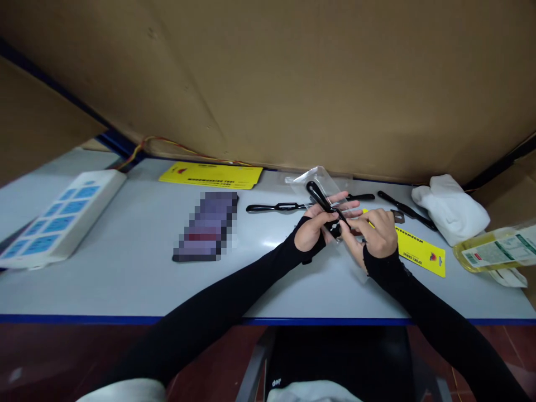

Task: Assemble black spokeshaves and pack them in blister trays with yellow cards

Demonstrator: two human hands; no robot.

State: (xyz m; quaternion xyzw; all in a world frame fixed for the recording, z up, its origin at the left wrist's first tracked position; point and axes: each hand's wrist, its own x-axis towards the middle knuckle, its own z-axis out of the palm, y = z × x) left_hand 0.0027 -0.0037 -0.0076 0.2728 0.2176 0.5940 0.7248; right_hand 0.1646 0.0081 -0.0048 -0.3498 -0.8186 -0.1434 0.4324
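Observation:
My left hand [320, 220] and my right hand [374, 231] meet over the middle of a pale table [125, 279], both in black sleeves. Together they hold a black two-handled tool [320, 198] that sits partly inside a clear plastic bag [316, 178]. The tool's upper handle points up and to the left, out past my left fingers. Under my right hand lies a yellow printed card [421, 251]. A second black tool of the same kind [278, 207] lies flat on the table just left of my hands.
A stack of yellow cards [211, 174] lies at the back. A white power strip [58, 218] sits far left, a dark blurred object [207, 226] mid-left. More black tools [408, 211], a white cloth [450, 206] and a clear bottle of yellow liquid [492, 249] are right. A cardboard wall [293, 78] stands behind.

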